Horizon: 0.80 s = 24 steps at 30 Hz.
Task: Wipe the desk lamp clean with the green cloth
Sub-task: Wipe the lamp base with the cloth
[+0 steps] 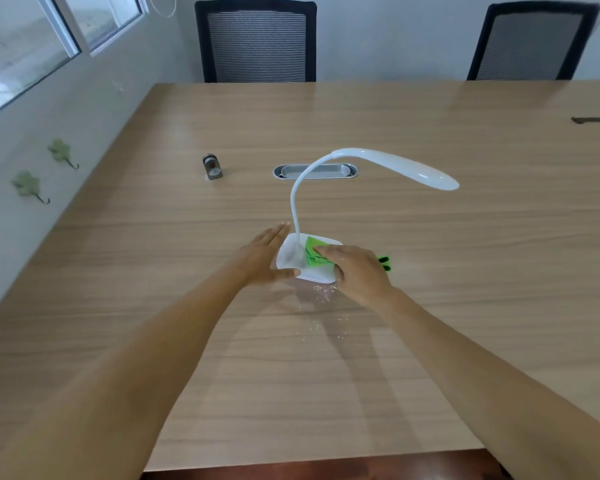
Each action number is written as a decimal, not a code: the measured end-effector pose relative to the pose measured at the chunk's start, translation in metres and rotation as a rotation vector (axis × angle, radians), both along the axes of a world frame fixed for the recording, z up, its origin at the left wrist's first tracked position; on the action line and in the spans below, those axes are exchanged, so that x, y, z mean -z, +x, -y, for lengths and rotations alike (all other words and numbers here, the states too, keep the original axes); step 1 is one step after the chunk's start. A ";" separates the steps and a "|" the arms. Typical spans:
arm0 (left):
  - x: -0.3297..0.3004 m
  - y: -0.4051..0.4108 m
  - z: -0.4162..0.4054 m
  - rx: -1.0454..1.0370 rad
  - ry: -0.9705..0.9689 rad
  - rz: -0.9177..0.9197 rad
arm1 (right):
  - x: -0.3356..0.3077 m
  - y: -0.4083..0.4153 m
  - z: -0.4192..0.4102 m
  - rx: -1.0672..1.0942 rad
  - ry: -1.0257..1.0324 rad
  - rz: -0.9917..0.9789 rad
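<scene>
A white desk lamp stands mid-table; its thin neck curves up from a flat white base and its head points right. My right hand presses a folded green cloth onto the top of the base, with a bit of cloth sticking out past the hand on the right. My left hand rests flat against the base's left edge, fingers straight and thumb along the front rim. Both forearms reach in from the near edge.
The wooden table carries a small grey metal object at the left rear and a metal cable slot behind the lamp. White crumbs lie just in front of the base. Two black mesh chairs stand beyond; a wall runs along the left.
</scene>
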<state>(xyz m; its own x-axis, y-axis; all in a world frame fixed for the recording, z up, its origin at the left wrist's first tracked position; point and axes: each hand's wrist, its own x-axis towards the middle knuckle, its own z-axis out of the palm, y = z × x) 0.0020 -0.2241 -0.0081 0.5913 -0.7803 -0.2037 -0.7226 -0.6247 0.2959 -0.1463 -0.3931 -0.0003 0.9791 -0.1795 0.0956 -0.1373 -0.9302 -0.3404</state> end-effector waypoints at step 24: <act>0.037 -0.024 0.014 -0.155 -0.089 -0.021 | 0.011 0.008 0.007 0.037 0.011 -0.066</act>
